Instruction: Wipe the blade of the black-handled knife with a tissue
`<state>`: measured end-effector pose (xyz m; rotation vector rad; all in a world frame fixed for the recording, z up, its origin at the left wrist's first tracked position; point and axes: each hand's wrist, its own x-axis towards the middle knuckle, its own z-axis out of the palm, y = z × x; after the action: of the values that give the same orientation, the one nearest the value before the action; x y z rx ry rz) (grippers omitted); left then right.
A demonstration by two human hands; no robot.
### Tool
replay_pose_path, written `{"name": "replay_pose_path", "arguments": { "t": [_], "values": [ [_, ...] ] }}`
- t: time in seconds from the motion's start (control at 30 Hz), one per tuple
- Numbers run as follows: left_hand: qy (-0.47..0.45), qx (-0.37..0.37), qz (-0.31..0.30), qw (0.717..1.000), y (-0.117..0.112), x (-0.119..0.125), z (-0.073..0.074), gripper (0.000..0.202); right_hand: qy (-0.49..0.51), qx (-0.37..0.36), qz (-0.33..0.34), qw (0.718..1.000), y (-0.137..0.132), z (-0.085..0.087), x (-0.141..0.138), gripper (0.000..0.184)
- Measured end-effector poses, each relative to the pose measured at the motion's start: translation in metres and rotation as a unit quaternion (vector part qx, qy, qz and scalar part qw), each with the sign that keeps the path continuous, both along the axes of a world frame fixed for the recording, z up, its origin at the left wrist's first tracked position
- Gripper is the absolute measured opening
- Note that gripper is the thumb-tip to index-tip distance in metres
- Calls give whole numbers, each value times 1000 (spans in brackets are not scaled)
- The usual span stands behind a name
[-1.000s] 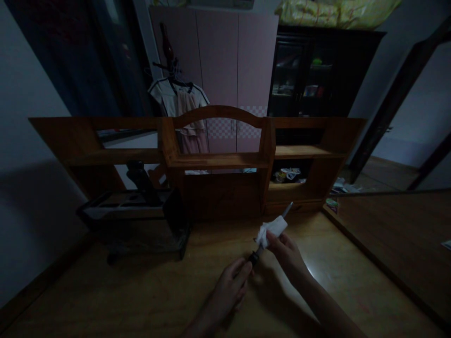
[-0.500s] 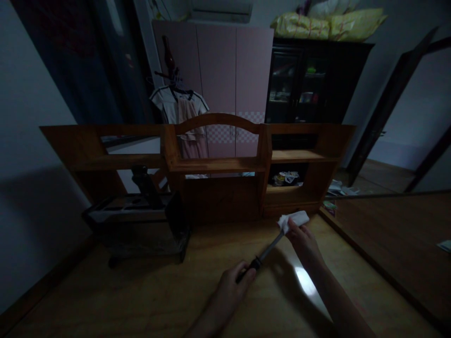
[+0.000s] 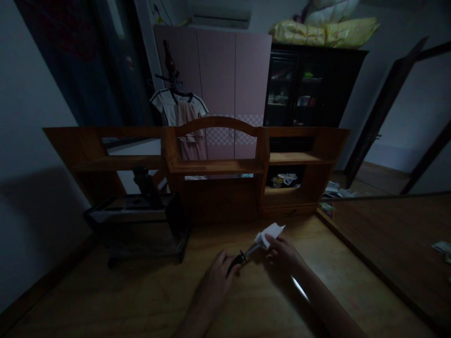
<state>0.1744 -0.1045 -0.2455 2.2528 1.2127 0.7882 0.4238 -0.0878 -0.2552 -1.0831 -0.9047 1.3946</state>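
My left hand [image 3: 221, 266] is closed around the black handle [image 3: 235, 264] of a slim tool with a small guard and a narrow grey metal shaft [image 3: 252, 249]. Whether that shaft is a blade or a round rod, I cannot make out. A white tissue [image 3: 270, 233] is pinched in my right hand [image 3: 282, 249] and covers the far end of the shaft. Both hands hold the tool just above the wooden tabletop [image 3: 211, 307], the shaft slanting up and right from the left hand.
A dark glossy box [image 3: 141, 234] with black ends and an upright black part [image 3: 146, 185] stands left. Behind runs a low wooden shelf unit [image 3: 218, 166], with small items [image 3: 284, 180] in its right compartment. A raised wooden edge [image 3: 366, 267] borders the tabletop's right side.
My right hand and the tissue have moved left and slightly down along the shaft, nearer the handle. My left hand has shifted a little left and up with the tool.
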Motion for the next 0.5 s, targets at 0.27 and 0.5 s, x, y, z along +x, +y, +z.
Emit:
{"name": "replay_pose_path", "arguments": {
  "t": [0.27,0.5],
  "values": [
    [83,60,28,994,1,2,-22,22,-282,-4,49,958,1,-12,-12,55],
    [84,69,28,994,-1,0,-36,23,-620,80,-102,774,-88,33,9,50]
  ]
}}
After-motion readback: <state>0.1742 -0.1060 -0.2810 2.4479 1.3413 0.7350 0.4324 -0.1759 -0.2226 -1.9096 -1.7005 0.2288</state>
